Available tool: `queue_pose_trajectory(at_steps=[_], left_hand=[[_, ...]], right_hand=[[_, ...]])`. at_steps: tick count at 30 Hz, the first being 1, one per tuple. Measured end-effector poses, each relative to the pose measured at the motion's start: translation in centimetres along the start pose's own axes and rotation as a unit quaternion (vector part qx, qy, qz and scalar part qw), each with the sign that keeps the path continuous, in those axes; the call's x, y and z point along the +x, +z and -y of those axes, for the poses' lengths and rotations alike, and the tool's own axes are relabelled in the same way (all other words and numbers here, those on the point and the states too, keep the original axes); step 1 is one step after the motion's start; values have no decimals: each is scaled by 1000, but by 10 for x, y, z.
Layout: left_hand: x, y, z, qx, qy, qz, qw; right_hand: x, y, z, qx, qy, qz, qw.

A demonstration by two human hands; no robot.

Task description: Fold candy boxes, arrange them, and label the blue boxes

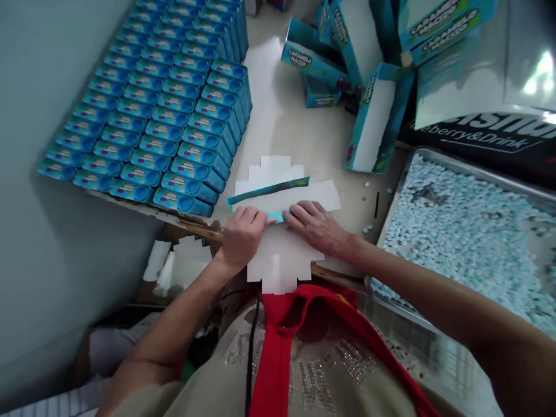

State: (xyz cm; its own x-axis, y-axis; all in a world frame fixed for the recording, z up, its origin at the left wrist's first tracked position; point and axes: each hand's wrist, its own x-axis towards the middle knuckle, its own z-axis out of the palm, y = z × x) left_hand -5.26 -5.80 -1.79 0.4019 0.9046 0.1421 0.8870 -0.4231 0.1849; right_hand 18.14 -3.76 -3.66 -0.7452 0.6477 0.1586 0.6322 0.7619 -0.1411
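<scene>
A flat die-cut carton blank [280,255], white side up, lies at the table's front edge and overhangs it toward my body. Across it is a narrow strip of white card with a teal printed edge [269,190], folded up along its far side. My left hand [244,234] is closed on the near teal edge at the left, thumb pointing inward. My right hand [313,225] presses on the same folded edge from the right, fingers curled together. A short bit of bright teal shows between the two hands. The undersides of the fingers are hidden.
Rows of small blue boxes [165,133] stand packed at the left. Open teal display cartons [377,119] lie at the back right. A metal tray [377,243] of pale blue candies stands at the right, with a few loose candies beside it. White card pieces [186,260] sit below the table edge.
</scene>
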Motion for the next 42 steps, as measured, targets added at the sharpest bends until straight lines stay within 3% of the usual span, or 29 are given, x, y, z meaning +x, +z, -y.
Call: queue_pose_trajectory(at_steps=[6,12,14,17,20,23,25,27,29,30,33,37,40,42], left_hand=[[-9,4,-11,72,-37,81,993],[-6,-3,-11,53,-65,127,988],[-13,-13,-20,58,-77,138,986],[-21,-35,-35,26,-48,145,988],[-4,-50,-41,-35,-22,69,997],[36,-41,-32,-116,-116,-29,986],[59,-22,-24,-167,-193,-22,967],[70,-2,-18,-200,-245,3,949],[70,13,-14,-226,-267,6,937],[68,17,-12,-239,-270,0,933],[62,23,-8,-278,-276,-15,920],[58,24,-14,-307,-269,-54,911],[60,21,-20,-282,-253,-68,923],[64,18,-18,-247,-250,-38,935]], right_hand=[[16,4,-1,-40,26,75,996],[37,-7,-4,45,81,183,979],[36,-16,-8,84,47,207,974],[23,-33,-14,103,-80,185,974],[-3,-49,-16,69,-125,127,982],[-29,-57,-13,98,-28,46,994],[-38,-54,-8,152,138,-41,978],[-35,-43,0,212,328,-105,915],[-22,-28,9,259,451,-117,846],[-13,-19,13,270,478,-111,829],[9,3,21,253,497,-120,821],[9,14,32,228,520,-156,808],[4,7,45,167,506,-151,832],[7,-1,51,119,486,-127,857]])
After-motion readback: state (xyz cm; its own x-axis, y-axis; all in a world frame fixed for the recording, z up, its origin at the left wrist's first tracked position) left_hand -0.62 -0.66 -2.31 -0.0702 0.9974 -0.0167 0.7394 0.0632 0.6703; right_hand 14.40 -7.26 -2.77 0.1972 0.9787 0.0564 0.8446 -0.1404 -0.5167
